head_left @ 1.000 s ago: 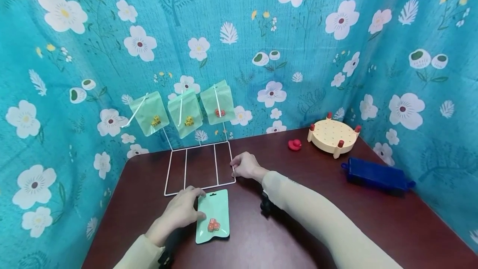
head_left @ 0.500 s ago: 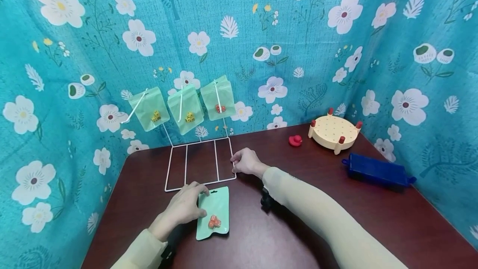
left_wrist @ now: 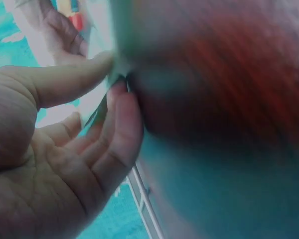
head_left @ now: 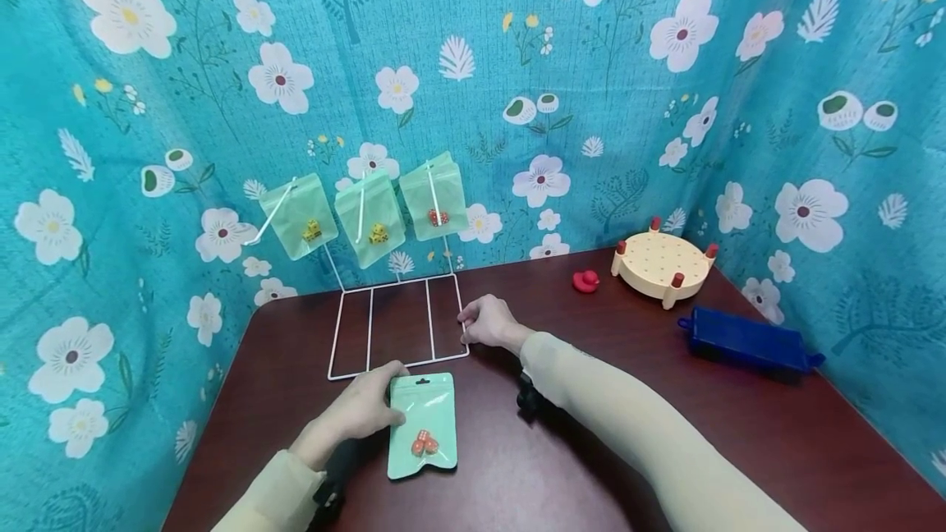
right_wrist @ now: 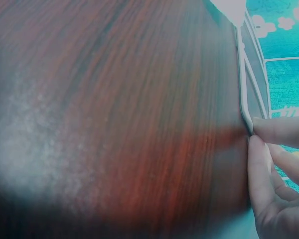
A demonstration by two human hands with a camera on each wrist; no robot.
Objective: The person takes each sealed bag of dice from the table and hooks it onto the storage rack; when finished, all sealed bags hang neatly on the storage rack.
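Observation:
In the head view, a mint-green zip pouch (head_left: 423, 405) with several orange dice (head_left: 424, 443) showing at its bottom is near the table's front. My left hand (head_left: 364, 405) pinches its left edge, thumb on the front and fingers behind. The left wrist view shows that thumb (left_wrist: 70, 82) and the curled fingers (left_wrist: 123, 124) closing on the edge. A white wire display rack (head_left: 370, 327) stands behind the pouch. My right hand (head_left: 488, 323) pinches the rack's right base wire, which the right wrist view shows between thumb and finger (right_wrist: 260, 169).
Three similar pouches hang on the rack's hooks: left (head_left: 300, 216), middle (head_left: 369, 208) and right (head_left: 436, 195). A red rubber duck (head_left: 585, 282), a cream round stand (head_left: 660, 263) with red-tipped legs and a blue box (head_left: 746, 341) sit at the right. A flowered curtain (head_left: 473, 105) borders the table.
My left fingertips have slid from over the pouch's top left corner to behind its left edge. My right hand stays on the rack. The head view shifts slightly.

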